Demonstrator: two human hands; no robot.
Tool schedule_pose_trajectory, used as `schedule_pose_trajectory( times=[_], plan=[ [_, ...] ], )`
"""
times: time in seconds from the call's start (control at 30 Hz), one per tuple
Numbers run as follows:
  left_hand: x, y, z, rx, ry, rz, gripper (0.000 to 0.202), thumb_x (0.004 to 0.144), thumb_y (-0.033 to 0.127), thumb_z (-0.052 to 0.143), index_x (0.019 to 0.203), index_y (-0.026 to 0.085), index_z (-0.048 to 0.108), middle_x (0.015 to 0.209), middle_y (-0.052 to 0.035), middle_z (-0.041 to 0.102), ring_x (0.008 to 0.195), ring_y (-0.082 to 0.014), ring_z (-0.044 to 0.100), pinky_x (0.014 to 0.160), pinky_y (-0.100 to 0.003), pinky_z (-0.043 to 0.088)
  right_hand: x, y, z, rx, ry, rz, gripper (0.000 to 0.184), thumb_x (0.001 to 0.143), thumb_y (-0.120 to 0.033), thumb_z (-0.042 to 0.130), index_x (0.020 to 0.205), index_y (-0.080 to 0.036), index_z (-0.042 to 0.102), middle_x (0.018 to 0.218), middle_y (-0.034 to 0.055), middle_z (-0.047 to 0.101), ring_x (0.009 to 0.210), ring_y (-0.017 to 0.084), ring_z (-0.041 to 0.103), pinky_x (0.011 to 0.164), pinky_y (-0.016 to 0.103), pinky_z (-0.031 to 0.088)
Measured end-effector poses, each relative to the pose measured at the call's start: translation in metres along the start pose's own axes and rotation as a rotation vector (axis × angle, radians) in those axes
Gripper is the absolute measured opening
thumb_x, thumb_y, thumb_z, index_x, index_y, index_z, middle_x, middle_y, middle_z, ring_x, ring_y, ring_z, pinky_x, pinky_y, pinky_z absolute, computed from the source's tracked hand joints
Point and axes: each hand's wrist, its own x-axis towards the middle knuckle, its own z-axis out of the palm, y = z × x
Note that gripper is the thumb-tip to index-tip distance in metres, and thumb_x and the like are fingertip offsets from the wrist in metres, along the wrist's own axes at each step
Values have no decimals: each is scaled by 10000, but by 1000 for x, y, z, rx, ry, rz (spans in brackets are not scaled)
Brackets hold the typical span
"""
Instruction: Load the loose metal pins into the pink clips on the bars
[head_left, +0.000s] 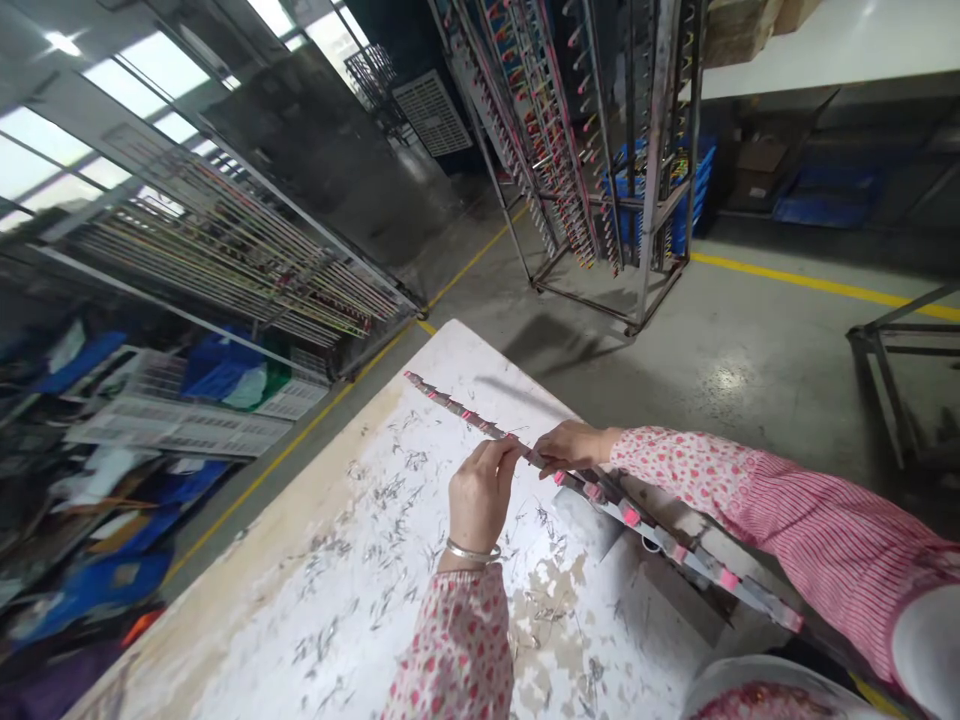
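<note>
A left hand (pixel 478 490) pinches and a right hand (pixel 570 445) grips a pink-dotted strip (pixel 611 504), where an uneven tug could scatter thin slivers (pixel 395 515) beside it.

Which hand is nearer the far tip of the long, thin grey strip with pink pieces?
Left. The left hand touches the strip closer to that tip; the right hand, farther back.

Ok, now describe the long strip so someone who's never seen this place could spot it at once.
Start with the worn white table and find the left hand and right hand over it. Both are on a long, thin grey strip slanting across the picture. Unlike the short, loose bits scattered nearby, it is one long piece dotted with pink.
</note>
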Motion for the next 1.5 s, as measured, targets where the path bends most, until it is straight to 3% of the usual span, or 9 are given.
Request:
schedule_pose_trajectory(
  times=[0.23,0.37,0.47,0.53,0.63,0.8,0.93,1.23,1.5],
  plan=[
    [-4,0,4,-127,10,0,161,917,265,522,885,181,656,825,-31,702,710,-143,656,645,-232,501,0,-4,-1,-23,-29,-2,379,885,-471,563,1098,-161,612,959,60,686,805,180,626,605,262,379],
    [-5,-18,2,-220,161,-205,180,894,295,550,960,164,653,813,-34,700,642,-128,646,609,-225,516,-3,3,-6,-37,-43,-66,365,875,-422,590,1121,-152,602,1056,116,661,892,203,629,672,273,435],
    [-1,-33,0,-219,205,-272,170,873,280,560,957,166,654,793,-30,684,655,-135,640,614,-234,527,-4,16,-11,115,-43,-54,317,809,-257,669,1100,-139,620,1039,112,669,899,186,631,734,259,459],
    [4,-38,0,-212,115,-180,172,884,239,530,991,176,649,872,-44,687,711,-140,642,641,-244,532,-1,24,-13,288,18,51,273,800,-157,643,1070,-121,634,991,91,687,867,161,635,761,245,465],
    [14,-40,-1,-206,-54,2,220,915,189,475,1077,186,625,1031,-69,678,815,-148,651,727,-267,537,10,31,-13,515,108,164,262,821,-185,623,1072,-113,638,1002,87,687,841,145,627,760,241,470],
    [33,-39,-6,-249,-157,176,196,938,181,459,981,186,650,927,-56,702,859,-162,661,783,-270,531,34,31,-1,697,27,43,229,818,-302,643,963,-126,666,881,38,651,729,114,559,660,211,429],
    [40,-40,-10,-233,-215,201,197,933,155,454,965,177,647,861,-51,695,784,-153,660,731,-259,533,45,37,11,693,32,29,306,762,-413,691,819,-114,659,665,-20,532,635,100,458,579,207,360],
    [41,-43,-23,-31,-409,360,348,913,48,402,1119,205,635,985,-68,685,878,-172,675,772,-285,554,50,35,14,642,16,-8,324,747,-431,710,814,-120,650,684,-20,520,631,93,451,571,193,360],
    [45,-43,-32,101,-439,460,284,922,85,400,1039,181,641,973,-82,700,870,-185,680,803,-314,559,48,22,11,245,77,-64,244,802,-340,682,714,-142,570,747,3,578,650,110,475,597,225,332]
  ],
)
